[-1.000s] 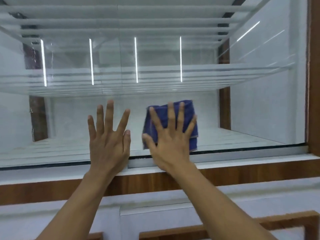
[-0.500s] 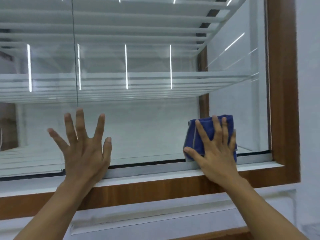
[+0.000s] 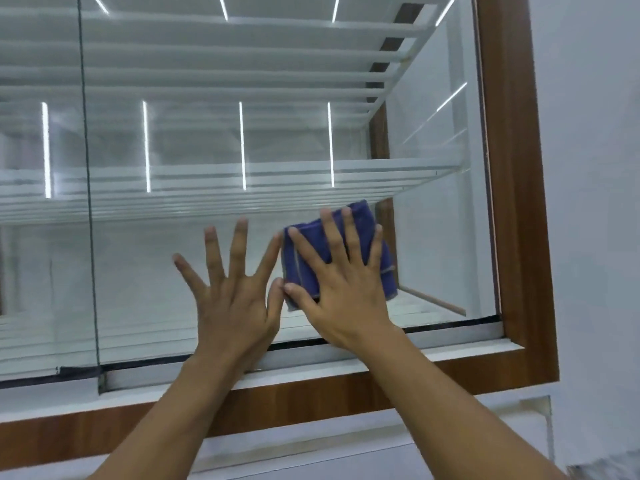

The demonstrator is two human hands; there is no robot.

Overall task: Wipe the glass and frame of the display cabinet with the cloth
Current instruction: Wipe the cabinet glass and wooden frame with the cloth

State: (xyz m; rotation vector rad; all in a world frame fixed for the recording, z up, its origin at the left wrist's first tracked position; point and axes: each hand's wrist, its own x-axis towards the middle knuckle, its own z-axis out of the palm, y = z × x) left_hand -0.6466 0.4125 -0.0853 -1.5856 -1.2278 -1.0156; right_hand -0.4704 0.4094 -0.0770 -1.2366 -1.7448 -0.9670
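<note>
Now cloth (image 3: 349, 251) under right hand (image 3: 346, 292)

We see two bare forearms, entering from about five and seven o'clock. Neither carries a sleeve, watch, band or glove. The left hand (image 3: 235, 299) and right hand (image 3: 346, 289) are uncovered too, with no rings on the fingers. The nails we can make out are short and unpainted.

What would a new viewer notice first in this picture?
Two spread hands press flat on the cabinet glass, low in the middle: the right hand pins a folded blue cloth, the left hand is bare beside it. The brown wooden frame runs down the right.
</note>
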